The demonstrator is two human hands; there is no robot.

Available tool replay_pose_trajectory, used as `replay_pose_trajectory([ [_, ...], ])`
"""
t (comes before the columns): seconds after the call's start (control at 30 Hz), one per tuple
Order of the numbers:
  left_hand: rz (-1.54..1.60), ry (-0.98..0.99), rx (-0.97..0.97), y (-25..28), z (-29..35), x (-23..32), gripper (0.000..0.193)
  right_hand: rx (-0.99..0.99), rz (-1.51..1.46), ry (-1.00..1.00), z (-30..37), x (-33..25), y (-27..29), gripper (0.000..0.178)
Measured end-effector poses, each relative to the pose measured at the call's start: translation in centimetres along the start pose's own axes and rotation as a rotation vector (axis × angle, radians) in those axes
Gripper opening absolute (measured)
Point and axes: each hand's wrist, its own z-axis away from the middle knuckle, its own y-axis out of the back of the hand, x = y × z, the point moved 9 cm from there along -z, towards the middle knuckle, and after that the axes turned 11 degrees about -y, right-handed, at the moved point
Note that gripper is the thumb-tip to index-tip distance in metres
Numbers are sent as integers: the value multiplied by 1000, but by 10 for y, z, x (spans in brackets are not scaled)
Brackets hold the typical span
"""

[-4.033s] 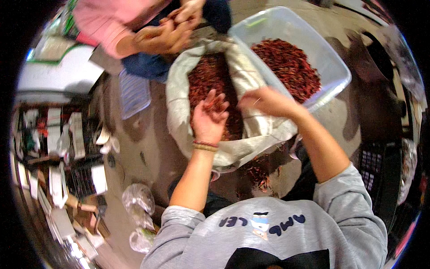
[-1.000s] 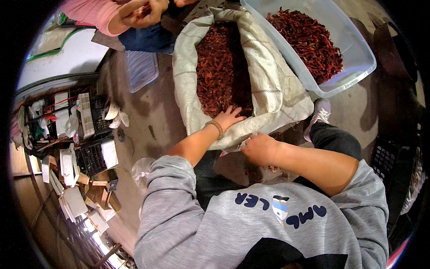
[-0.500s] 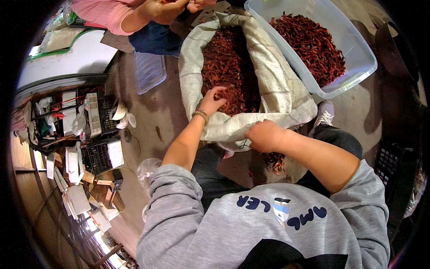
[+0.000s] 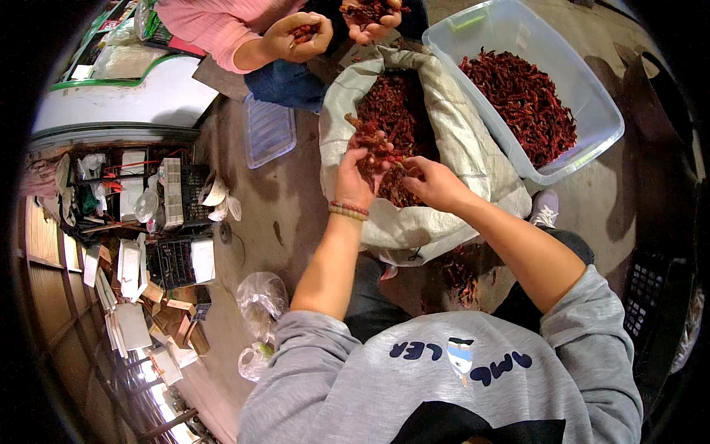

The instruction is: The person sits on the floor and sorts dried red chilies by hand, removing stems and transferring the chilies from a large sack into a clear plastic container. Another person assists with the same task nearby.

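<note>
My left hand (image 4: 353,181) is turned up over the open mouth of a white woven sack (image 4: 458,118), its fingers curled round a handful of dried red chillies (image 4: 370,137). Close beside it, my right hand (image 4: 436,186) has thumb and fingers pinched together at the edge of that handful. What sits between its fingertips is too small to make out. Inside the sack lies a heap of dark red dried chillies (image 4: 396,96), with the sack's rim rolled outward.
A clear plastic tub (image 4: 599,111) with more chillies stands right of the sack. Across from me, a person in a pink sleeve (image 4: 203,33) holds chillies in both hands. A clear lid (image 4: 270,133), plastic bags (image 4: 260,300) and black crates (image 4: 168,263) lie to the left.
My left hand has lifted from the heap with a handful of chillies. My right hand has left the sack's near rim and moved up beside it. The other person's hands have come further into view.
</note>
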Motion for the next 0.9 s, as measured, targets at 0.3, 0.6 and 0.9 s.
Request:
replay_pose_trajectory([
  [0.3, 253, -90, 15, -31, 7, 8, 42, -315, -897, -153, -7, -19, -12, 48],
  [0.6, 362, -52, -65, -31, 3, 8, 34, -560, -1058, 7, -6, -47, -6, 67],
  [0.9, 445, 62, -342, -61, 13, 0, 45, -378, -1029, -32, -17, -50, 13, 28],
])
